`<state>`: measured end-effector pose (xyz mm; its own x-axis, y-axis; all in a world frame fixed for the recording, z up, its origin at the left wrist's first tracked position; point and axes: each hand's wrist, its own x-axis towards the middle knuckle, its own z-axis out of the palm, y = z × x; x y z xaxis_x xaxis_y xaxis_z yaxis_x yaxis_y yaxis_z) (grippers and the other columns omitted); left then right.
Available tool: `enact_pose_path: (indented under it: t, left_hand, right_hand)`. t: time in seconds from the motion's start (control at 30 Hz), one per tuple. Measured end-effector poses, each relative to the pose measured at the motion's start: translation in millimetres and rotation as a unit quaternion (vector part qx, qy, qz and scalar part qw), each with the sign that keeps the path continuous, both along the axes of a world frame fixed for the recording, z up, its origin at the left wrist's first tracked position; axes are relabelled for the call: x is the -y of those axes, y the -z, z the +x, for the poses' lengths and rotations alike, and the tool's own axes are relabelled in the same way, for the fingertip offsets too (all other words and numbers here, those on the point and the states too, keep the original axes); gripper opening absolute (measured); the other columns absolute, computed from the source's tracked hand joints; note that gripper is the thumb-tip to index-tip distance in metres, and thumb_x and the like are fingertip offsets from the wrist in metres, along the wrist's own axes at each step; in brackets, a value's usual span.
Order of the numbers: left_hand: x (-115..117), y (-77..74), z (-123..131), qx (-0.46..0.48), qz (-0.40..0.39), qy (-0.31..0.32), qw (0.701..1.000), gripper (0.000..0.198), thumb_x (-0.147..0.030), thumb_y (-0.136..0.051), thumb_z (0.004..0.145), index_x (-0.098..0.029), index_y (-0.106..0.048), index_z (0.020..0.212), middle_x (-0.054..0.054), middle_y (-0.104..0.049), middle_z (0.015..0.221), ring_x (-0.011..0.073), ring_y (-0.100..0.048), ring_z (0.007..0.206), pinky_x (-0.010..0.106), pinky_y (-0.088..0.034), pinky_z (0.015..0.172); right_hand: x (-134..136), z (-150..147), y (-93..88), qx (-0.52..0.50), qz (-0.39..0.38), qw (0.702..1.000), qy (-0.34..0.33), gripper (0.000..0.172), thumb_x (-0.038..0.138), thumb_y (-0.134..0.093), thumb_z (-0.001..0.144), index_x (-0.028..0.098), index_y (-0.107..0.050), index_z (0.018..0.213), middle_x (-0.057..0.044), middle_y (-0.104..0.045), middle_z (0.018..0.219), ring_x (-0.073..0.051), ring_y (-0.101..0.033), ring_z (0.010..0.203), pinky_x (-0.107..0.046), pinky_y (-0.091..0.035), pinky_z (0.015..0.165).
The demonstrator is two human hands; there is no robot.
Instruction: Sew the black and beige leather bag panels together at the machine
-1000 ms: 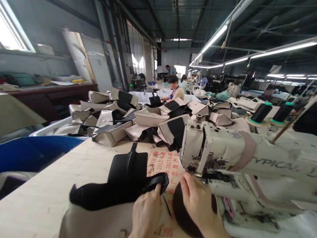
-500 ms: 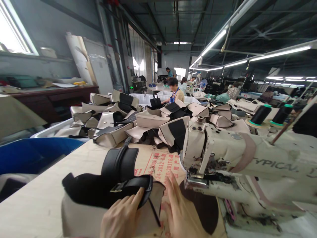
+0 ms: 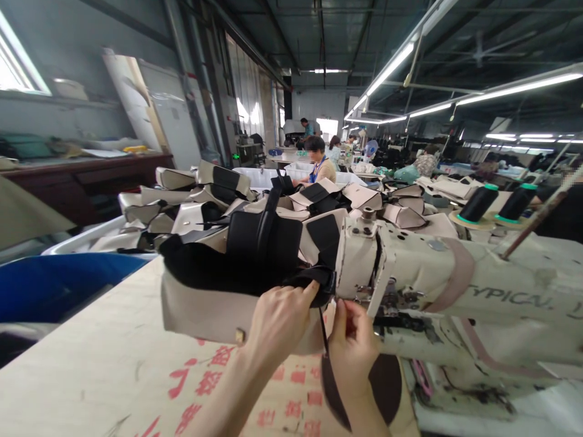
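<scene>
A beige and black bag [image 3: 204,309] with a black flap, a strap and a small gold clasp is held up over the table, close to the sewing machine head [image 3: 359,255]. My left hand [image 3: 282,315] grips the bag's black strap end at its right side, index finger lying on top. Just right of it, my right hand [image 3: 353,334] is closed, thumb and fingers pinching the beige edge of the bag beside the machine. The needle area is partly hidden behind the right hand.
Many beige and black bag pieces [image 3: 182,215] are heaped behind the table [image 3: 104,358]. A blue bin [image 3: 68,282] stands at the left. Two black thread spools [image 3: 478,203] sit above the machine. A person [image 3: 325,167] works beyond the heap.
The bag has been lifted off the table and moved forward and right, toward the machine. My right hand, earlier spread open, has closed on the bag's edge. My left hand moved along with the bag.
</scene>
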<state>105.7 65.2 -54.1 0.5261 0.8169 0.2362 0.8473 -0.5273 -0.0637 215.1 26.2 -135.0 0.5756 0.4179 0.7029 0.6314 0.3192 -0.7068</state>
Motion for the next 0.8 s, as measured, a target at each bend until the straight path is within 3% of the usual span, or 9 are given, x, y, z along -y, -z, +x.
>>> enact_pose_path:
  t: [0.13,0.3,0.37,0.47,0.67,0.8]
  left_hand:
    - [3.6,14.4,-16.5,-0.007,-0.054,0.025,0.998,0.046,-0.012,-0.041,0.076,-0.023,-0.053,0.120,0.004,-0.069,0.080,0.0216,-0.063,0.075,0.030,-0.039,0.062]
    - [31.5,51.5,-55.7,-0.044,-0.127,-0.002,0.991,0.052,-0.008,-0.038,0.073,-0.021,-0.055,0.120,0.006,-0.069,0.079,0.0240,-0.063,0.075,0.033,-0.042,0.064]
    - [42.1,59.1,-63.0,-0.045,-0.153,-0.016,0.987,0.054,-0.006,-0.037,0.073,-0.021,-0.054,0.122,0.006,-0.070,0.083,0.0234,-0.064,0.077,0.033,-0.042,0.066]
    - [48.7,50.8,-57.2,-0.022,-0.143,-0.043,0.988,0.051,-0.008,-0.038,0.076,-0.022,-0.054,0.122,0.006,-0.070,0.085,0.0216,-0.064,0.078,0.031,-0.043,0.067]
    - [31.0,5.2,-14.9,0.033,-0.025,-0.025,0.999,0.045,-0.013,-0.043,0.078,-0.025,-0.054,0.120,0.005,-0.071,0.084,0.0193,-0.064,0.075,0.028,-0.039,0.062]
    - [13.2,-0.5,-0.4,0.017,-0.006,-0.021,1.000,0.042,-0.014,-0.043,0.079,-0.024,-0.055,0.118,0.006,-0.071,0.078,0.0196,-0.064,0.069,0.027,-0.033,0.055]
  right_hand:
    - [8.2,-2.3,-0.8,0.067,-0.070,0.995,-0.028,0.020,0.026,-0.044,0.090,0.016,-0.057,0.079,-0.002,-0.060,0.061,-0.013,-0.057,0.051,-0.020,-0.038,0.049]
    - [34.6,-13.4,30.7,0.100,-0.104,0.979,-0.143,0.019,0.022,-0.040,0.091,0.018,-0.053,0.078,0.002,-0.054,0.055,-0.011,-0.054,0.047,-0.019,-0.035,0.047]
    - [40.0,-13.3,37.0,0.115,-0.094,0.976,-0.162,0.016,0.021,-0.040,0.091,0.017,-0.053,0.081,0.001,-0.055,0.059,-0.010,-0.055,0.050,-0.019,-0.037,0.050]
    - [35.5,-1.9,27.5,0.185,-0.064,0.970,-0.142,0.013,0.020,-0.043,0.091,0.016,-0.054,0.085,-0.001,-0.058,0.064,-0.011,-0.057,0.055,-0.020,-0.039,0.054]
    - [8.4,17.2,0.0,0.184,-0.028,0.982,0.020,0.012,0.021,-0.046,0.090,0.013,-0.055,0.092,-0.005,-0.064,0.073,-0.013,-0.060,0.060,-0.021,-0.041,0.056]
    - [1.9,11.0,-5.0,0.170,-0.043,0.980,0.092,0.012,0.022,-0.048,0.089,0.014,-0.056,0.089,-0.003,-0.063,0.067,-0.013,-0.059,0.055,-0.022,-0.037,0.051]
